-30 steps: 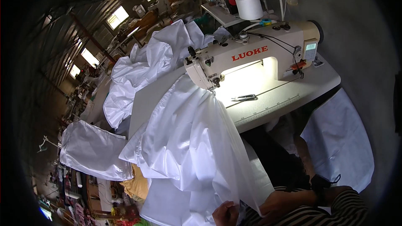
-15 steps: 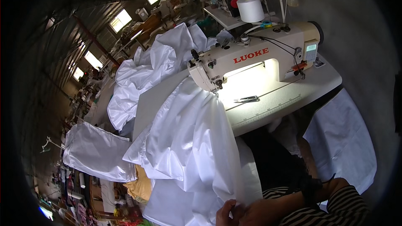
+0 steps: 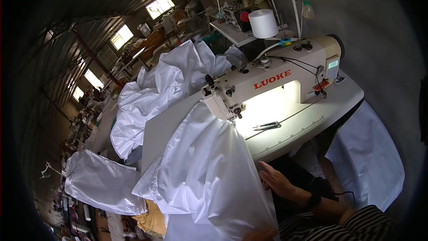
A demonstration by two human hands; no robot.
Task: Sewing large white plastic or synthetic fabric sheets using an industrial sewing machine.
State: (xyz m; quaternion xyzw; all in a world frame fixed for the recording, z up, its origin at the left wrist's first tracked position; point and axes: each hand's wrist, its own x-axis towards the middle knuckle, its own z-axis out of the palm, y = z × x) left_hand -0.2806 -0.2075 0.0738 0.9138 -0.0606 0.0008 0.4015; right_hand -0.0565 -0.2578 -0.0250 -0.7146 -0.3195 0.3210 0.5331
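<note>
A large white cloth (image 3: 200, 165) hangs in folds from beneath the needle end of a sewing machine (image 3: 276, 73) and spreads down toward me. My right hand (image 3: 277, 181) is at the cloth's right edge, just below the machine table's front edge, fingers stretched out and nothing seen in them. At the bottom edge of the picture, my left hand (image 3: 260, 234) shows only in part beside the lower cloth; its fingers are blurred and hidden. Small thread snips (image 3: 266, 126) lie on the lit machine bed, right of the needle.
More white cloth (image 3: 151, 93) is heaped behind the table's left end, and a folded white piece (image 3: 102, 180) lies at left. Another white cloth (image 3: 370, 156) hangs at right. A white thread cone (image 3: 263, 23) stands behind the machine. A ruler scale (image 3: 294, 139) runs along the table's front.
My right hand has moved up from the cloth's lower part to near the table edge, its fingers now straightened. My left hand has sunk mostly out of view. The whole view has shifted slightly.
</note>
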